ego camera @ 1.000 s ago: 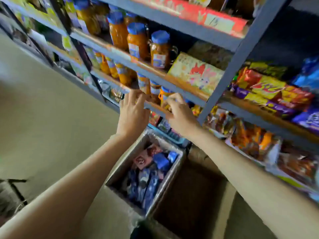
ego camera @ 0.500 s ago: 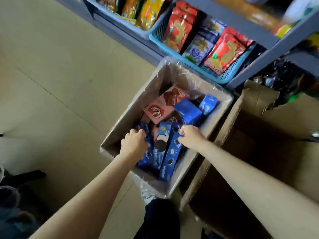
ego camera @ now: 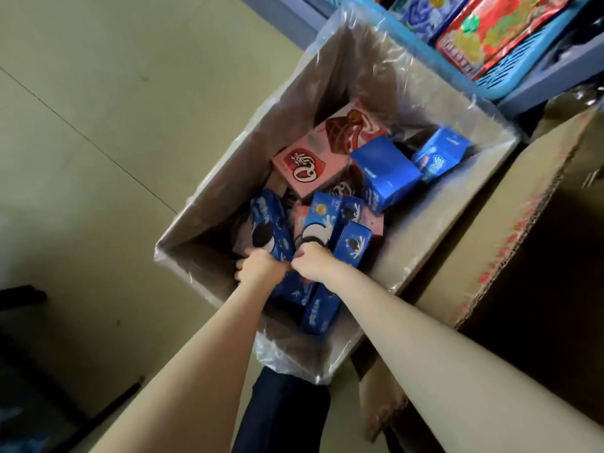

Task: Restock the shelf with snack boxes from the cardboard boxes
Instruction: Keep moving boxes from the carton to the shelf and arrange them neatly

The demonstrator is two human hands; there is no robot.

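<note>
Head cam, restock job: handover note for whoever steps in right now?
Left hand: curled on a blue cookie box, not yet lifted.
Right hand: gripping the next blue box.
Both are inside the plastic-lined cardboard box, beside pink boxes and more blue ones.
A second cardboard box stands on the right.
Shelf baskets lie just beyond.
Done: boxes gripped.
Left: lift, shelve, repeat until the box is empty.

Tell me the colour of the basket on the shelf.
Light blue plastic slotted basket, seen best in the head view.
</note>
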